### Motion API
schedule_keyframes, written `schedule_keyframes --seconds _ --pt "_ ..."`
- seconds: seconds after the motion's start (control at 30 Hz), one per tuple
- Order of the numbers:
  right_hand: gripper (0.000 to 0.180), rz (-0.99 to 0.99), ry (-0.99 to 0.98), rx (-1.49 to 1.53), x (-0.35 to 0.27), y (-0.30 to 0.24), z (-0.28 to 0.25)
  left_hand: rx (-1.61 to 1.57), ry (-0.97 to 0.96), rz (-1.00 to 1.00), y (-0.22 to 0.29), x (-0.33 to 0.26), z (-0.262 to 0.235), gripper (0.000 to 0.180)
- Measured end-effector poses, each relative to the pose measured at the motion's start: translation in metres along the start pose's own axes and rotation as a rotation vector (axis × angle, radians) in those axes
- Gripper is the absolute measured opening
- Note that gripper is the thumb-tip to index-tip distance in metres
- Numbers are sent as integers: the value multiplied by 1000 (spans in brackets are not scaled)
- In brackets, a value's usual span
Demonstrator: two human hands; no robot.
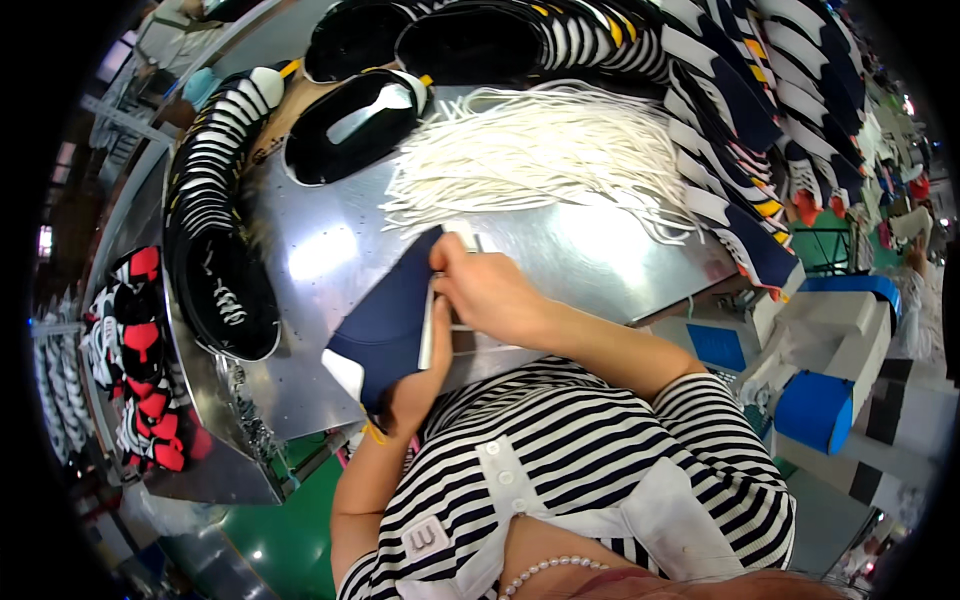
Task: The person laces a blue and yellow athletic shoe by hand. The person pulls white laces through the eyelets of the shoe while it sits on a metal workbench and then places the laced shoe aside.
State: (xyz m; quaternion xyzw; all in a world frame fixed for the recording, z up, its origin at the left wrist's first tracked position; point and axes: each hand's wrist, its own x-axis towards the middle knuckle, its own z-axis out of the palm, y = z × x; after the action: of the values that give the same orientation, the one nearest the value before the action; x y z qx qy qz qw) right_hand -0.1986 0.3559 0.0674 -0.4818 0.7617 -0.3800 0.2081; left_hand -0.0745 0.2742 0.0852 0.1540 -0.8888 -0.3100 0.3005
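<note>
A navy shoe upper with white trim and a small yellow tab is held over the metal table in front of me. My left hand grips it from its near right side, partly hidden behind the fabric. At the white-edged side of the upper, my right hand has its thumb and fingers pinched together. Whether a lace or only the edge is between those fingertips, I cannot make out. Beyond the hands lies a wide heap of white shoelaces.
The metal table carries a nested row of black uppers on the left. A black upper sits behind, navy and white uppers at right. Red-and-black shoe pieces stand beyond the left edge; a blue-and-white machine stands right.
</note>
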Motion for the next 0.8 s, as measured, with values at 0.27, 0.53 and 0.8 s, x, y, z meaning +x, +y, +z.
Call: schedule_keyframes --seconds 0.27,0.53,0.8 --pt "36 70 -110 83 -16 3 -78 -869 -94 -804 -35 -23 -7 28" --pt "46 341 152 716 15 28 -34 -468 -237 -725 -66 13 -6 38" --pt "35 230 433 624 18 53 -20 99 -363 -183 -54 3 -26 27"
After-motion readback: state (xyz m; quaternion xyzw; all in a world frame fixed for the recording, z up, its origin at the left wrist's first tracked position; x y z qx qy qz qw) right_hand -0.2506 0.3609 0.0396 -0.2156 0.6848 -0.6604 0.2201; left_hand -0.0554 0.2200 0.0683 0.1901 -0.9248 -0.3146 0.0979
